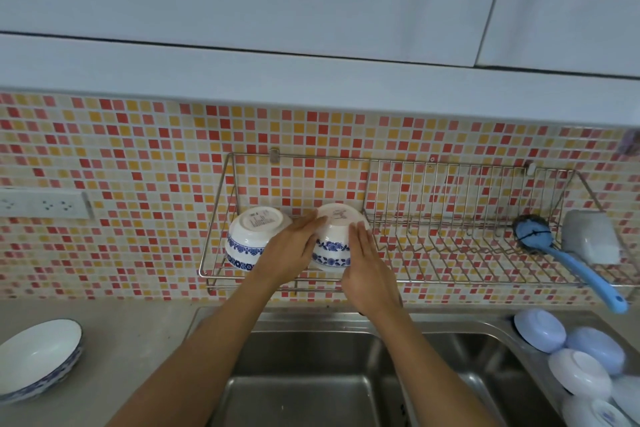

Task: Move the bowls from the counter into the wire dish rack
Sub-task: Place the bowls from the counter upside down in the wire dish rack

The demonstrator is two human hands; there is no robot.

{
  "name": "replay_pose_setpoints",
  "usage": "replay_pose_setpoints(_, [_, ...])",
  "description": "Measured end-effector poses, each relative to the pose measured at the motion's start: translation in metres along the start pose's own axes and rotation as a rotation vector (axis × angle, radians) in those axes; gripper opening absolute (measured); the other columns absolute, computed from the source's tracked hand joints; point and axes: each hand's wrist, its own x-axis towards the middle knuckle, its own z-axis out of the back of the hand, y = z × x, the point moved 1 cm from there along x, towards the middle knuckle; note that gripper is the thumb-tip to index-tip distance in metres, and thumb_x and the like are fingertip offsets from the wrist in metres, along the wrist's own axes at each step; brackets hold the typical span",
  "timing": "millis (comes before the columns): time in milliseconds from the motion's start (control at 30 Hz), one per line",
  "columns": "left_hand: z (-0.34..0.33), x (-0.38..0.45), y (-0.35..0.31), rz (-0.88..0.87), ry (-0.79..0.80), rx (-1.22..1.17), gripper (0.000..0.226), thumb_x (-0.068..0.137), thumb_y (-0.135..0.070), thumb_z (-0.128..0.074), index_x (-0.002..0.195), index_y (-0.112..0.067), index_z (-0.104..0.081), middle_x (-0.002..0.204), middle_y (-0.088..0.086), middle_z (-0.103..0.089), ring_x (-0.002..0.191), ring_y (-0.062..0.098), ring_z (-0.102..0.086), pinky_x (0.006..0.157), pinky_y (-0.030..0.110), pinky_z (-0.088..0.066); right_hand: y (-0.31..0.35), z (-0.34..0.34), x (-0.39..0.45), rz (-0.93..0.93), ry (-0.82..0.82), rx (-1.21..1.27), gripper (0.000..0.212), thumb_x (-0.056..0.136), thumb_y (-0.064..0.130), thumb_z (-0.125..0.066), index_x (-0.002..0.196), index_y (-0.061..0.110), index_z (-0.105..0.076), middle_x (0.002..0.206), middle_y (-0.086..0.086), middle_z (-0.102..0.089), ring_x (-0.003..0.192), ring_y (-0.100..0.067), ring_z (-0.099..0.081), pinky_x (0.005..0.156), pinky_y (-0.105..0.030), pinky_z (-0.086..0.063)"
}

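Note:
A wire dish rack [433, 274] hangs on the tiled wall above the sink. Two white bowls with blue flower bands sit upside down in its left part. The left bowl [249, 236] rests alone. The second bowl [334, 239] is between my hands: my left hand [292, 250] lies flat against its left side, and my right hand [367, 263] lies flat against its right side, fingers straight. A stack of shallow blue-rimmed bowls [38, 357] stands on the counter at the far left.
A blue dish brush [568, 260] and a grey cup [590, 241] lie in the rack's right end. Several pale blue and white bowls [575, 360] sit upside down right of the steel sink [311, 374]. A wall socket [45, 203] is at left.

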Motion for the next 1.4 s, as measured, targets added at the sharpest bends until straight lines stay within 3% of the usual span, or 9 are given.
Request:
replay_pose_setpoints(100, [0.004,-0.015,0.004,0.069,-0.133,0.097,0.041,0.098,-0.021,-0.042,0.139,-0.019,-0.043,0.145,0.008,-0.046,0.134,0.025,-0.04,0.11,0.04,-0.035,0.0,-0.002,-0.008,0.037,-0.053,-0.022,0.074,0.096,0.017,-0.042,0.153,0.014,0.005,0.162,-0.006,0.002,0.149,-0.022,-0.007,0.118,-0.039,-0.025])
replay_pose_setpoints(200, [0.008,-0.043,0.02,0.185,-0.236,0.191,0.038,0.095,-0.018,-0.049,0.133,-0.013,-0.05,0.14,0.013,-0.051,0.131,0.032,-0.045,0.107,0.046,-0.036,0.001,-0.002,-0.015,0.073,-0.136,-0.036,0.067,0.097,0.015,-0.041,0.153,0.011,-0.006,0.161,-0.007,-0.008,0.148,-0.021,-0.012,0.116,-0.034,-0.008])
replay_pose_setpoints(333, [0.006,-0.062,0.035,0.222,-0.221,0.325,0.043,0.097,-0.028,-0.038,0.133,-0.009,-0.051,0.139,0.015,-0.052,0.129,0.034,-0.048,0.106,0.044,-0.028,0.001,-0.004,-0.015,0.075,-0.161,-0.077,0.067,0.096,0.016,-0.043,0.153,0.011,-0.007,0.161,-0.007,-0.01,0.148,-0.019,-0.013,0.116,-0.033,-0.007])
replay_pose_setpoints(467, [0.006,-0.061,0.036,0.23,-0.108,0.326,0.054,0.1,-0.038,-0.019,0.147,-0.012,-0.03,0.154,0.01,-0.029,0.143,0.027,-0.025,0.114,0.043,-0.018,0.003,-0.004,-0.014,0.057,-0.133,-0.097,0.068,0.097,0.015,-0.041,0.153,0.01,-0.004,0.161,-0.007,-0.006,0.148,-0.019,-0.01,0.118,-0.035,-0.006])
replay_pose_setpoints(633, [0.007,-0.068,0.033,0.239,-0.053,0.34,0.062,0.099,-0.046,-0.008,0.15,-0.013,-0.013,0.159,0.005,-0.01,0.146,0.018,-0.002,0.117,0.037,0.002,-0.001,-0.017,-0.036,-0.017,-0.248,-0.085,0.05,0.102,0.029,-0.026,0.147,0.007,-0.031,0.153,-0.011,-0.034,0.144,-0.021,-0.028,0.12,-0.038,-0.008])
replay_pose_setpoints(800, [0.004,-0.109,0.043,0.155,-0.077,0.419,0.056,0.1,-0.044,-0.016,0.147,-0.017,-0.029,0.155,0.005,-0.028,0.143,0.026,-0.025,0.117,0.043,-0.011,-0.008,-0.034,-0.07,0.046,-0.296,-0.113,0.058,0.093,0.009,-0.054,0.146,0.005,-0.031,0.153,-0.013,-0.033,0.144,-0.026,-0.024,0.121,-0.039,-0.007])
replay_pose_setpoints(967, [0.006,-0.129,0.048,0.076,-0.057,0.474,0.049,0.1,-0.037,-0.025,0.141,-0.014,-0.04,0.146,0.008,-0.045,0.137,0.027,-0.039,0.114,0.049,-0.02,-0.001,-0.033,-0.073,-0.001,-0.333,-0.096,0.059,0.083,-0.001,-0.069,0.137,-0.003,-0.045,0.143,-0.018,-0.047,0.137,-0.032,-0.038,0.11,-0.046,-0.023])
replay_pose_setpoints(1167, [0.003,-0.136,0.05,0.077,-0.015,0.526,0.062,0.095,-0.037,-0.047,0.147,-0.012,-0.025,0.154,0.009,-0.028,0.144,0.026,-0.018,0.116,0.05,-0.014,0.032,-0.047,-0.075,-0.166,-0.321,0.064,0.057,0.101,0.028,-0.039,0.151,0.007,-0.019,0.16,-0.008,-0.01,0.148,-0.025,0.004,0.118,-0.043,-0.013])
replay_pose_setpoints(1400, [0.019,-0.187,0.077,0.182,-0.012,0.407,0.059,0.1,-0.039,-0.029,0.151,-0.017,-0.009,0.16,0.004,-0.005,0.148,0.023,-0.001,0.12,0.05,-0.005,0.08,-0.09,-0.093,-0.104,-0.249,0.098,0.073,0.094,0.027,-0.052,0.154,0.019,-0.01,0.161,-0.012,0.008,0.146,-0.033,-0.008,0.11,-0.05,-0.036])
